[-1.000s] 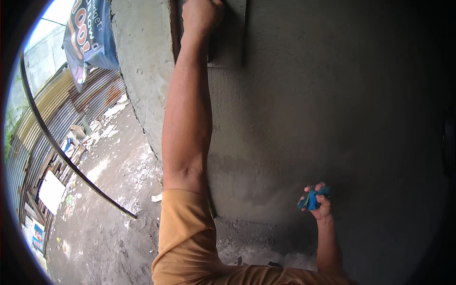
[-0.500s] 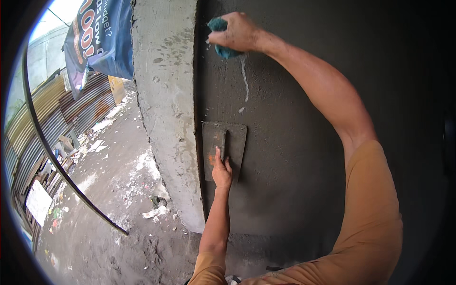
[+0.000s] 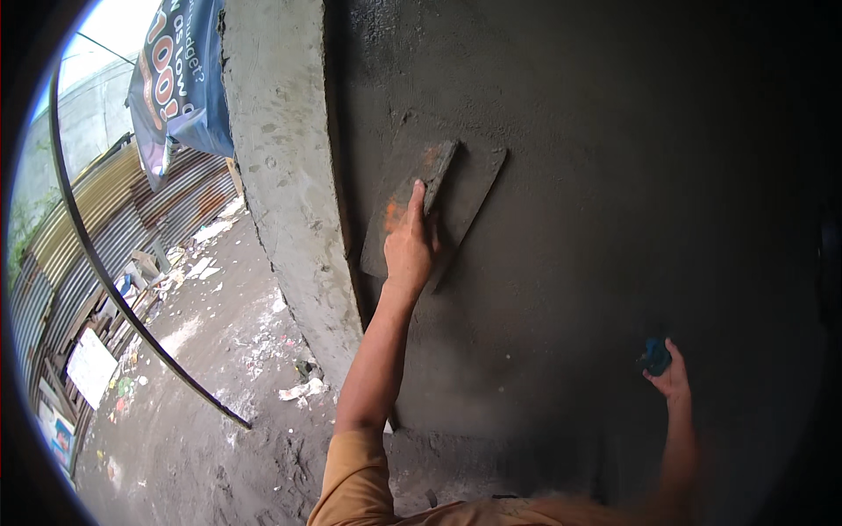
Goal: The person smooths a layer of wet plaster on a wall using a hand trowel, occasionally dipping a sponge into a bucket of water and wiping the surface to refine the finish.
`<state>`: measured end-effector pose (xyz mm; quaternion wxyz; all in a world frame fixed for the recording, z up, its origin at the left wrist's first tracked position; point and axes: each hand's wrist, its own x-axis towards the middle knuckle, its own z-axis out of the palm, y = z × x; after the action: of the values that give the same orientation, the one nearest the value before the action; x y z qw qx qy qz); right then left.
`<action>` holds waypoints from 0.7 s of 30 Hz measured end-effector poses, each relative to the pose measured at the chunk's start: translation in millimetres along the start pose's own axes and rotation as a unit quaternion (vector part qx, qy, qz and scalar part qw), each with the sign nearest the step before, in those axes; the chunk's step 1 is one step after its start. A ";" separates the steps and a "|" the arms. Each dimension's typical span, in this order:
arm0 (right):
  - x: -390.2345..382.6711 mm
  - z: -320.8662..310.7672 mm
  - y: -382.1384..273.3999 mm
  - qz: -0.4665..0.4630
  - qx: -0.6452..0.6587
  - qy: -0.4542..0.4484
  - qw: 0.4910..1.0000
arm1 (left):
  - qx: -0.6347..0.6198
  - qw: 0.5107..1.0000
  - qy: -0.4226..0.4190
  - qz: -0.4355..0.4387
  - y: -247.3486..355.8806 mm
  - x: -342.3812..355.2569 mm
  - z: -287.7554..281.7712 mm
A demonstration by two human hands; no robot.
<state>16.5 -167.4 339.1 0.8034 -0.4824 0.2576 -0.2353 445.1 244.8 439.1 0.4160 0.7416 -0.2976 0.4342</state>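
Note:
My left hand point(image 3: 410, 250) grips the bar handle of a plastering float point(image 3: 469, 206), index finger stretched along the handle. The float's broad, cement-smeared board lies tilted against the dark, damp plastered wall point(image 3: 561, 202), close to the corner. Low on the right, away from the wall's corner, my right hand point(image 3: 672, 377) is closed around a wet-looking teal sponge or cloth point(image 3: 654, 357); I cannot make out which. Shadow dims that hand and its forearm.
Left of the wall runs a pale concrete column edge point(image 3: 285, 158). Beyond it are a hanging blue banner point(image 3: 197, 79), a thin curved dark rod point(image 3: 118, 302), corrugated metal sheets point(image 3: 114, 219), and dirt ground point(image 3: 219, 351) strewn with scraps.
My left hand has pushed the float up the wall and turned it clockwise. My right hand has dropped from high on the wall to the lower right, still holding the teal thing.

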 end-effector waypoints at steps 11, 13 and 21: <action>12.4 -50.3 215.3 0.115 0.225 -0.104 0.962 | -0.017 0.994 0.092 -0.060 38.0 216.9 -79.0; 12.6 -10.6 210.5 0.123 0.282 -0.201 0.930 | -0.030 0.992 0.115 -0.029 7.1 131.5 -48.2; 13.5 50.1 224.8 0.168 0.386 -0.233 0.876 | 0.005 0.992 0.126 -0.017 15.4 182.3 -55.9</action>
<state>88.0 -47.8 155.2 0.9902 -0.1240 0.0283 -0.0580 491.9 271.7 622.7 0.4539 0.6877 -0.2280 0.5186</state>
